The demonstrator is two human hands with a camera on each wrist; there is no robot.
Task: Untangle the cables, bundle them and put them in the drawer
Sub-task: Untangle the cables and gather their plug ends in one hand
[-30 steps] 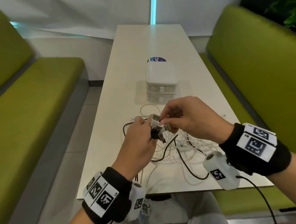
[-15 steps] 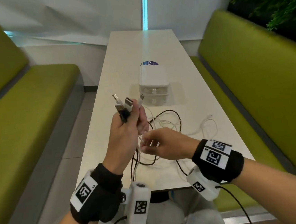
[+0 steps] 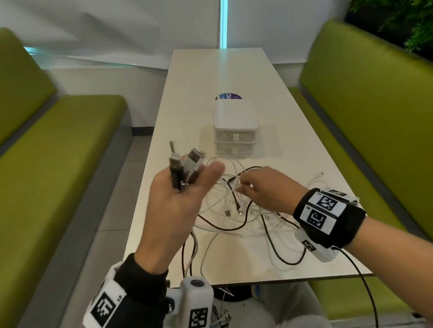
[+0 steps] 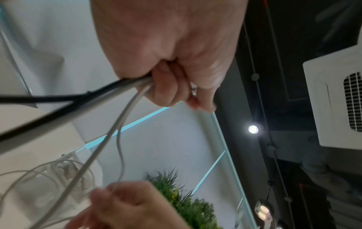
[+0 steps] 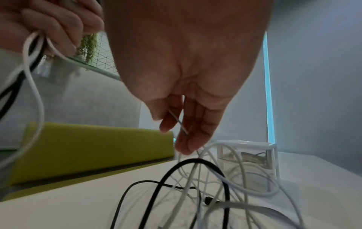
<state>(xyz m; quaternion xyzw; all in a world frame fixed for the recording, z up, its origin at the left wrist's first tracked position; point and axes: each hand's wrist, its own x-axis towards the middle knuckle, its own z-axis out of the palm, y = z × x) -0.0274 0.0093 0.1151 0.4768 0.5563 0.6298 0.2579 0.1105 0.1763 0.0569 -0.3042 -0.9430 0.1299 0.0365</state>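
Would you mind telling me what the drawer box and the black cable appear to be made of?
Drawer box: seemingly plastic, with a glossy white frame and see-through fronts showing cables inside. Black cable: probably braided fabric sheath, since its surface looks finely speckled rather than smooth.

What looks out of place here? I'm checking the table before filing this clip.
Only the cables: black and white ones lie knotted together across the table, some trailing over its near edge. The left hand grips several plug ends. The drawer unit stands straight.
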